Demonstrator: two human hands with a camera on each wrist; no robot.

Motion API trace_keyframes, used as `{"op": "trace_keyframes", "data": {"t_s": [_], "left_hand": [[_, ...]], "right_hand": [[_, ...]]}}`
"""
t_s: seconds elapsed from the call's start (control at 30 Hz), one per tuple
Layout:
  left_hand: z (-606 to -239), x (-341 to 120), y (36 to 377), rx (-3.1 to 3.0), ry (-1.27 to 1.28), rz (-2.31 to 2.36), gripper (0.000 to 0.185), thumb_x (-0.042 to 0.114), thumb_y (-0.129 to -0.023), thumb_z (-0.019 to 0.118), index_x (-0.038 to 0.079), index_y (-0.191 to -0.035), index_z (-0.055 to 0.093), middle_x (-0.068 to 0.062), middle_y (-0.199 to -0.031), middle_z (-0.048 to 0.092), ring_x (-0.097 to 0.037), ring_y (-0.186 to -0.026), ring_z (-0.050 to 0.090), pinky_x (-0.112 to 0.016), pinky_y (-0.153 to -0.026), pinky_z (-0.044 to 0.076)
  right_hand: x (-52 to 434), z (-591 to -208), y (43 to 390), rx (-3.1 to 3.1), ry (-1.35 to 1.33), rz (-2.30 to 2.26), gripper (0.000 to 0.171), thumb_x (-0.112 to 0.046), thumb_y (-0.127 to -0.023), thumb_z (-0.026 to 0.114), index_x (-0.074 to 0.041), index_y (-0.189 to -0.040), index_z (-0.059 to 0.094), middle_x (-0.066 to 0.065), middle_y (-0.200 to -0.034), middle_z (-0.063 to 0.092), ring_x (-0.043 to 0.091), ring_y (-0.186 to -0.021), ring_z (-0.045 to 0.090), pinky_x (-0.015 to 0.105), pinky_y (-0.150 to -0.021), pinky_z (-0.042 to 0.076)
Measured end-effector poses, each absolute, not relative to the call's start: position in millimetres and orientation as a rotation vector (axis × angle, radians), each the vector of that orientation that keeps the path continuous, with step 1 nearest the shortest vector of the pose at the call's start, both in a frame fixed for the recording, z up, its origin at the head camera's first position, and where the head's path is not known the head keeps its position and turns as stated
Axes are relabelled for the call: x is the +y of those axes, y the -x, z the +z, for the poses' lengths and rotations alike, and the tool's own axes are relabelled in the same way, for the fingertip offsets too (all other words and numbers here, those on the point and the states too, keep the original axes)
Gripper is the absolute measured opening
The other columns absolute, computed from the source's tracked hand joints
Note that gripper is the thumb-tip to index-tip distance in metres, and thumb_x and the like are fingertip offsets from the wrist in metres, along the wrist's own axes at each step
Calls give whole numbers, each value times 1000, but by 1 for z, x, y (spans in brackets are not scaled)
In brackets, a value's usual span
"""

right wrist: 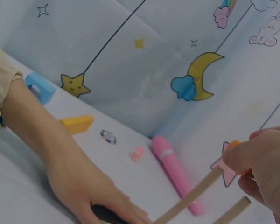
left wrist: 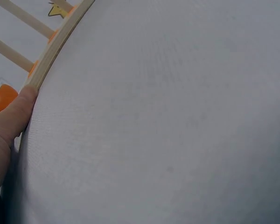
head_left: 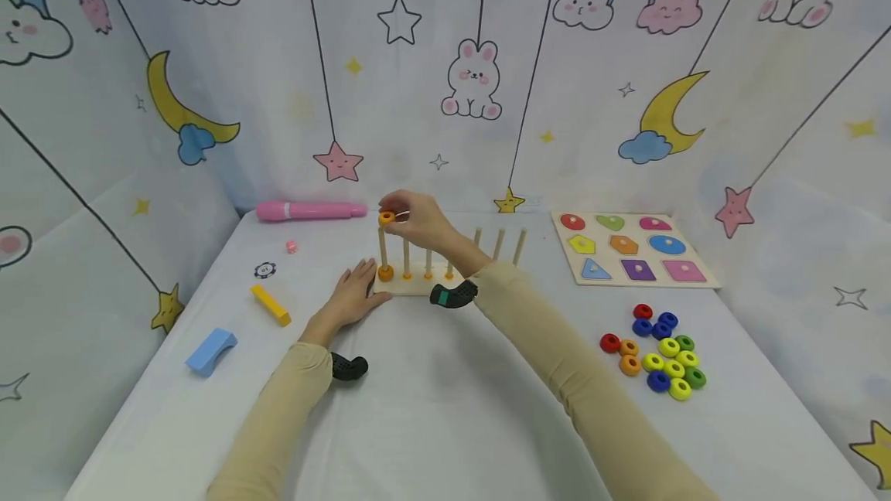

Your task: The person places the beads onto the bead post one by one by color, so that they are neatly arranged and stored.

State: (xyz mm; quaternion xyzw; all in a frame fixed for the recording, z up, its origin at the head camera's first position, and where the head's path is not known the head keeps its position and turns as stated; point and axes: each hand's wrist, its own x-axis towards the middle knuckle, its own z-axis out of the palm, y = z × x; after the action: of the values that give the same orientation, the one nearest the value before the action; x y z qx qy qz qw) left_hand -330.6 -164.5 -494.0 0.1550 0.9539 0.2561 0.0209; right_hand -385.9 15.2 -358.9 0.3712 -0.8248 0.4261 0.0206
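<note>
At frame centre, an orange ring (head_left: 386, 217) is pinched in the right hand (head_left: 418, 221) atop the leftmost peg of a wooden peg rack (head_left: 418, 281), steadied by the flat, open-fingered left hand (head_left: 355, 296). One orange ring already sits low (others partly hidden); many loose rings (head_left: 657, 350) remain at lower right.

We see bare worktop (head_left: 445, 408) across the lower middle of the frame, between the two sleeves. The peg rack (head_left: 445, 273) blocks the centre, loose rings (head_left: 657, 350) crowd the lower right, and blocks (head_left: 240, 327) dot the left.
</note>
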Motion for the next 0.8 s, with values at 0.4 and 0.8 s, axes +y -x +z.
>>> {"op": "trace_keyframes", "data": {"t_s": [0.4,0.8], "left_hand": [[-493,-163,328,2975,-472,766,77,39,-92,59,-8,-144,27,-23,-151,24,-37,-141,13,-54,-113,5],[-492,-163,328,3004,-517,763,76,39,-92,59,-9,-144,28,-24,-150,25,-38,-140,15,-56,-112,8]], "right_hand": [[0,-365,384,-2666,-1186,1105,31,-3,-86,67,0,-116,60,8,-111,65,15,-101,62,18,-88,48],[12,-361,385,-2614,-1203,1172,33,-6,-87,67,1,-118,59,12,-114,64,16,-105,60,18,-90,46]]}}
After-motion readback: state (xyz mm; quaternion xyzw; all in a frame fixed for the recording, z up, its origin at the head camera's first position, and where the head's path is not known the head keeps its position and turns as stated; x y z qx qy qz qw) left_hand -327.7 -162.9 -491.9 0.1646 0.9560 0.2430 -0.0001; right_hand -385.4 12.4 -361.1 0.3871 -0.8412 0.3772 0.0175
